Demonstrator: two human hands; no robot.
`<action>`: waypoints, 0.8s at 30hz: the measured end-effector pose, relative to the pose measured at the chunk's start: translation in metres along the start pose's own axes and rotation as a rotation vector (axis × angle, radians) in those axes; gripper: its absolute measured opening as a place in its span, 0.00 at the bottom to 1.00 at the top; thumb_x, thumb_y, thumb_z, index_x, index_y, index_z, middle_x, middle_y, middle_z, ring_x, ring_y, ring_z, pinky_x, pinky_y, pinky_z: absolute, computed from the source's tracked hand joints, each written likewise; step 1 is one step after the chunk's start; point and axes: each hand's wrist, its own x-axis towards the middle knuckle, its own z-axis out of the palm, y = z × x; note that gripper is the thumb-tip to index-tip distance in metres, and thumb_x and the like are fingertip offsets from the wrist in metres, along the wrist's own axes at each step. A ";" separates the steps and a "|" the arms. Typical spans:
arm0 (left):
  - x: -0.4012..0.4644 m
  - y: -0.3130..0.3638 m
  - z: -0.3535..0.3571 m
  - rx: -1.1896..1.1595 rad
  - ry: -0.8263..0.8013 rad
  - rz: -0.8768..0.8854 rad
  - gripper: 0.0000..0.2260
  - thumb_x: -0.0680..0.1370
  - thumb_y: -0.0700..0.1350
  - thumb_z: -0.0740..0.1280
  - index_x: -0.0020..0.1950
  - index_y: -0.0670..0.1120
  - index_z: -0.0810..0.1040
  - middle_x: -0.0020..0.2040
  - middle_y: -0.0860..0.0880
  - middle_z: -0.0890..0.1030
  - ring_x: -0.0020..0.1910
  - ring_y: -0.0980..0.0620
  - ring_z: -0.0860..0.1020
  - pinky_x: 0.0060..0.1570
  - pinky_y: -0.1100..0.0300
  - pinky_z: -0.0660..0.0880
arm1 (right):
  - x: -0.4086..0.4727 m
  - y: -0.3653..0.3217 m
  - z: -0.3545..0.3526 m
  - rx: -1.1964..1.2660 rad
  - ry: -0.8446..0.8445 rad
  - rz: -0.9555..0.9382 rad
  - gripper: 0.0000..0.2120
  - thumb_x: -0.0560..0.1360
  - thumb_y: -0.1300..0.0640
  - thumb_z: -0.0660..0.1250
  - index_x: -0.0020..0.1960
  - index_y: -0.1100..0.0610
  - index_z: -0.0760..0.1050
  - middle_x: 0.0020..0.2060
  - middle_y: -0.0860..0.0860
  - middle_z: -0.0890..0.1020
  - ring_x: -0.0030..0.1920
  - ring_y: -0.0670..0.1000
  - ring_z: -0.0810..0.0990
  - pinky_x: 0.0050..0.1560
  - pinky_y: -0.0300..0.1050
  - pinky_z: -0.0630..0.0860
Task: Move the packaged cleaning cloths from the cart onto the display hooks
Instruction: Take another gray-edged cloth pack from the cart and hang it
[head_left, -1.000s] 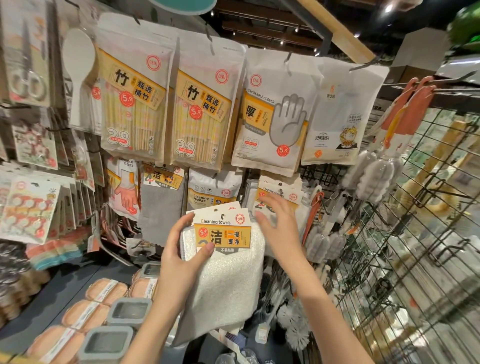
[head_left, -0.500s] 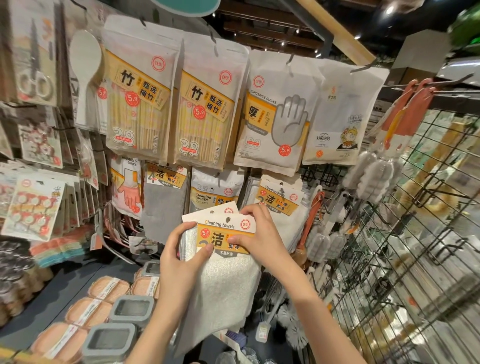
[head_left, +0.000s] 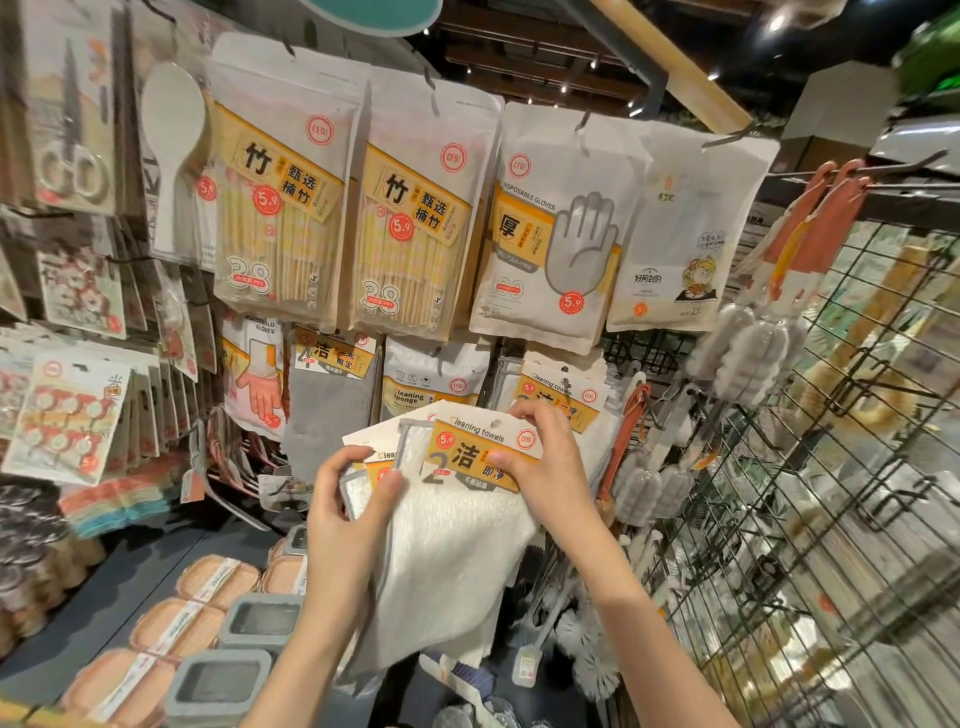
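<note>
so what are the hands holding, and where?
Right hand pinches the front cleaning towels pack by its header card; left hand grips the rear pack's left edge.

Right hand (head_left: 540, 462) has peeled the front cloth pack (head_left: 480, 457) sideways, off the rear one.

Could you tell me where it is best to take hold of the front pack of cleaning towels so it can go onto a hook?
Probably by the stiff card header, from its right edge, as the right hand does now. The cloth below hangs limp and would fold in a grip. The left hand holds the other pack behind it.
</note>
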 end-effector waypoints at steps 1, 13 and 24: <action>0.000 0.000 0.001 0.002 -0.005 0.010 0.13 0.74 0.36 0.70 0.57 0.44 0.74 0.50 0.58 0.76 0.45 0.74 0.74 0.44 0.78 0.67 | 0.001 0.002 -0.004 0.006 0.020 -0.007 0.23 0.68 0.66 0.71 0.45 0.41 0.67 0.50 0.45 0.70 0.49 0.40 0.70 0.45 0.21 0.63; 0.006 -0.004 0.006 -0.072 -0.018 -0.036 0.16 0.75 0.30 0.65 0.57 0.47 0.74 0.44 0.68 0.79 0.41 0.63 0.80 0.38 0.66 0.79 | 0.037 0.040 -0.050 0.077 0.176 0.110 0.12 0.74 0.68 0.66 0.51 0.54 0.73 0.50 0.45 0.76 0.48 0.36 0.74 0.40 0.24 0.69; 0.012 -0.004 0.006 -0.112 -0.004 -0.056 0.16 0.75 0.30 0.65 0.57 0.47 0.75 0.50 0.61 0.76 0.40 0.66 0.79 0.37 0.68 0.78 | 0.070 0.079 -0.055 0.014 0.230 0.191 0.11 0.74 0.66 0.66 0.52 0.54 0.74 0.56 0.51 0.75 0.53 0.47 0.73 0.39 0.25 0.67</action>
